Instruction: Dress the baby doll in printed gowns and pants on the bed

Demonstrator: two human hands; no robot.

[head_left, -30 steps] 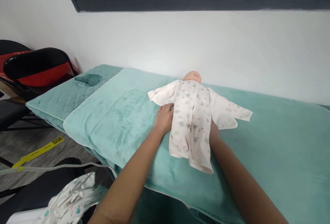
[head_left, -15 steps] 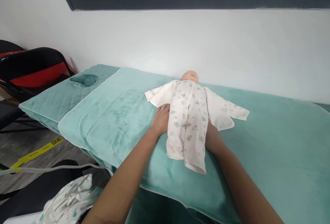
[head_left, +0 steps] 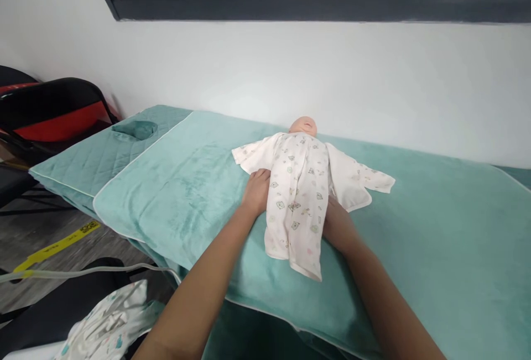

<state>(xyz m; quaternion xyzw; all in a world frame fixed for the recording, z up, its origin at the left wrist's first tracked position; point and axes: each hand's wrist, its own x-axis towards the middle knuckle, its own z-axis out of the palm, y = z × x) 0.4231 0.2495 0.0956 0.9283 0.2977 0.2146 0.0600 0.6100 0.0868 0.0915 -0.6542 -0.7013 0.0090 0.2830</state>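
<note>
A baby doll [head_left: 303,125] lies on its back on a teal towel [head_left: 186,183], dressed in a white printed onesie [head_left: 299,194] with sleeves spread out. My left hand [head_left: 256,189] rests against the doll's left side, fingers tucked under the onesie edge. On the other side, my right hand [head_left: 337,223] presses against the doll, with its fingers hidden beneath the cloth. Both hands flank the doll's torso.
The towel covers a teal padded table [head_left: 83,161] against a white wall. Black and red folding chairs [head_left: 53,111] stand at the left. A second printed garment [head_left: 108,324] lies at the lower left. Yellow tape [head_left: 53,246] marks the floor.
Both hands have stayed at the doll's sides. The doll and onesie have shifted slightly toward me and left in the view as my head moved.
</note>
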